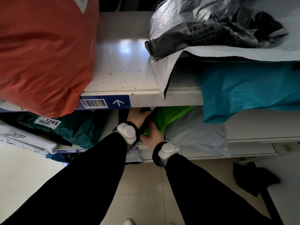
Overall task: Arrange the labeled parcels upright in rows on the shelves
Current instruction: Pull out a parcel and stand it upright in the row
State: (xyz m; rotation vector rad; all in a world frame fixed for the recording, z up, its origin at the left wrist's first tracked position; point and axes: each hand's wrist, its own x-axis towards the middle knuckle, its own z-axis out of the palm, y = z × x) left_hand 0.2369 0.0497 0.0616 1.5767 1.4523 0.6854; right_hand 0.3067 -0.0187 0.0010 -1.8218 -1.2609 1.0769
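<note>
Both hands reach into the lower shelf (253, 135), close together. The right hand (153, 137) holds the near corner of a green parcel (168, 116), its fingers curled round the plastic edge. The left hand (138, 116) lies just beside it, touching a black parcel (146, 123) that stands between the two hands. Its fingertips are hidden under the edge of the upper shelf, so I cannot tell whether it grips or only presses. Each wrist carries a black strap with a white tracker, left (126, 132) and right (167, 151), above black sleeves.

The green parcel leans back into the shelf, with a pale grey poly parcel (198, 137) against its right side. To the left of the hands lies a dark teal parcel (78, 129) with a label reading 1349 (47, 122), and in front of it a white box (24, 140) marked 3272.

On the upper shelf (123, 65) sit an orange parcel (45, 51) at the left, a crumpled grey printed bag (203, 25) at the back right, a white mailer (164, 70) and a blue parcel (246, 88) that hangs over the front edge. A blue barcode strip (105, 103) with an arrow runs along that edge. A black bag (250, 177) lies on the tiled floor (142, 192).
</note>
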